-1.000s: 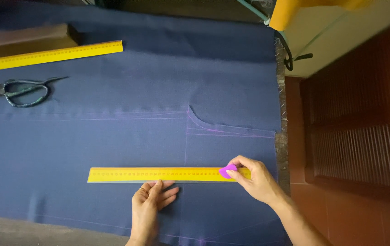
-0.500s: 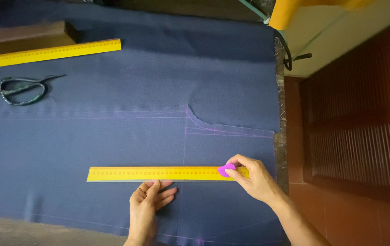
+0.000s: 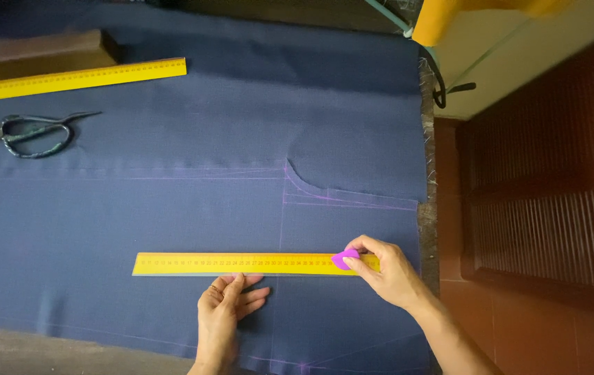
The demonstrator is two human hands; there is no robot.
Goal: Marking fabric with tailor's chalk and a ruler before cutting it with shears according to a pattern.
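Note:
Navy blue fabric (image 3: 193,139) with faint purple chalk lines covers the table. A yellow ruler (image 3: 241,263) lies flat across its near part. My left hand (image 3: 226,314) rests flat on the cloth with its fingertips against the ruler's near edge, holding nothing. My right hand (image 3: 387,272) pinches a pink piece of tailor's chalk (image 3: 344,259) against the ruler's right end.
A second, longer yellow ruler (image 3: 74,80) lies at the far left by a brown wooden block (image 3: 33,55). Dark scissors (image 3: 22,130) lie on the fabric at the left. The table's right edge (image 3: 430,208) drops to a red tiled floor beside a dark wooden shutter.
The chalk and my right hand have shifted slightly left along the ruler. My left hand and the ruler stay where they were.

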